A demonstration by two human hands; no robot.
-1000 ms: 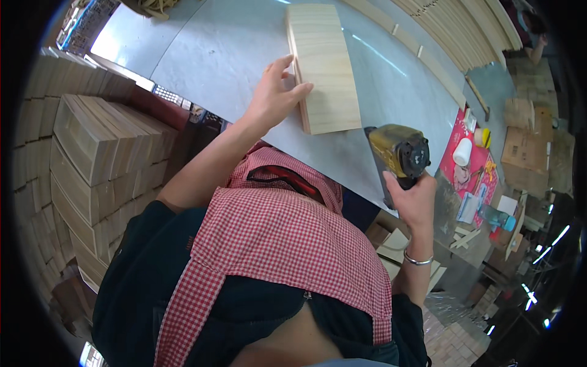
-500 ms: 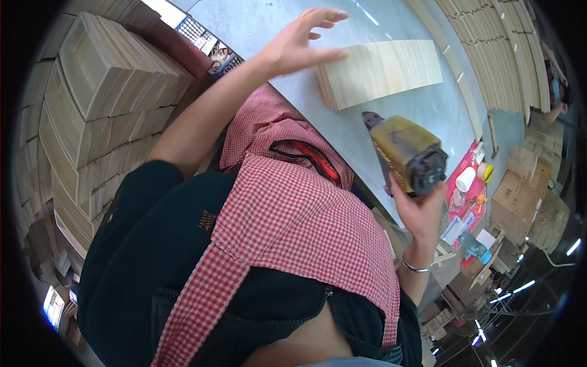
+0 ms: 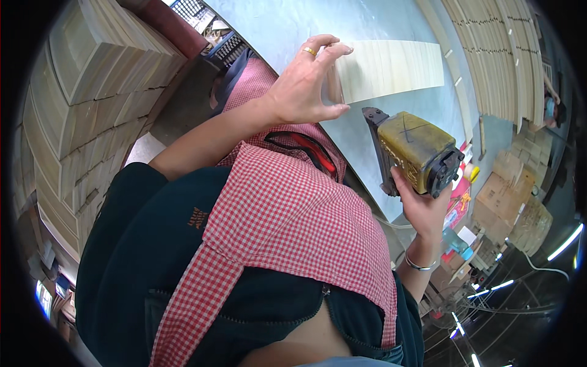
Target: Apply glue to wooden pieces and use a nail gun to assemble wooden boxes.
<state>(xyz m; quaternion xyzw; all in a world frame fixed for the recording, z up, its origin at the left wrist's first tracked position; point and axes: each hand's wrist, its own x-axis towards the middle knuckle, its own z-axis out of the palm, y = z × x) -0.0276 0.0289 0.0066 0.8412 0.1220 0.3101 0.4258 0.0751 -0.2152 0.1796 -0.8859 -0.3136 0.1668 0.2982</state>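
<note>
My left hand [image 3: 313, 82] is spread around the left end of a pale wooden board stack [image 3: 391, 70] on the table. Its thumb is by the near corner and its fingers by the far one, wide apart. Whether they press on the wood I cannot tell. My right hand [image 3: 422, 205] is closed around the handle of a pneumatic nail gun [image 3: 416, 144] with a worn yellow body and dark metal parts. Its nose points up and left, just off the near edge of the boards. The palm side of the grip is hidden behind the tool.
A pale blue-grey table [image 3: 275, 37] carries the boards. Tall stacks of wooden panels [image 3: 92, 79] rise at my left, and more stacked strips [image 3: 489, 55] stand at the far right. A dark plastic basket [image 3: 227, 49] sits beyond the table's left edge. Cardboard boxes [image 3: 504, 183] lie at the right.
My left hand has come down from above the boards to their left end, fingers spreading around it. The nail gun has shifted slightly right in my right hand's grip.
</note>
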